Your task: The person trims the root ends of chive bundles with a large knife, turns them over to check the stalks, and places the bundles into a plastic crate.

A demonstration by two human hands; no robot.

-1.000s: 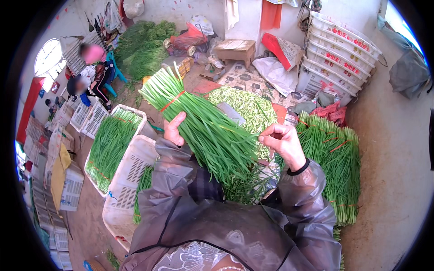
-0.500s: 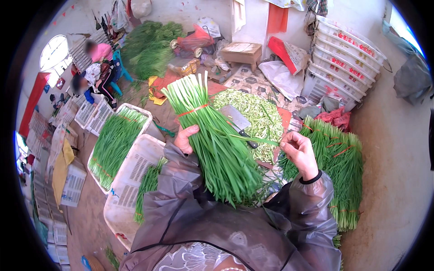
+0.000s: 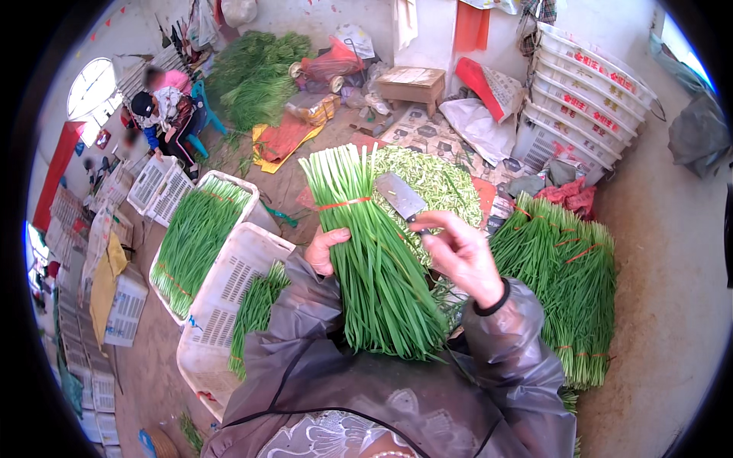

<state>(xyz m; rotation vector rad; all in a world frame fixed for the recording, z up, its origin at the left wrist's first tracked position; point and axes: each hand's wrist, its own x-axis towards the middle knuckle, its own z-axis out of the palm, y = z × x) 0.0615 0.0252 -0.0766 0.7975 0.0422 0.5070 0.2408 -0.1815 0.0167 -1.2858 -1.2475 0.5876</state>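
My left hand (image 3: 327,249) is closed around a thick bundle of garlic chives (image 3: 374,263), just below the orange band that ties it. The pale cut stems point up and away, and the green leaves hang toward my lap. A cleaver (image 3: 400,196) with a dark handle lies on a heap of chopped pale stem ends (image 3: 445,183). Beside that handle is my right hand (image 3: 462,256), its fingers curved and apart, with the fingertips at the handle. Whether they touch it is hard to make out.
Banded chive bundles (image 3: 573,282) are piled at my right. On the left stand a crate of chives (image 3: 248,200) and a second white crate (image 3: 200,347). Stacked crates (image 3: 584,99), a wooden stool (image 3: 411,84) and loose chives (image 3: 256,76) are farther back. People (image 3: 169,114) sit at the far left.
My right hand has let go of a thin green leaf and moved left to the cleaver's handle. The bundle in my left hand has shifted slightly right and toward me.
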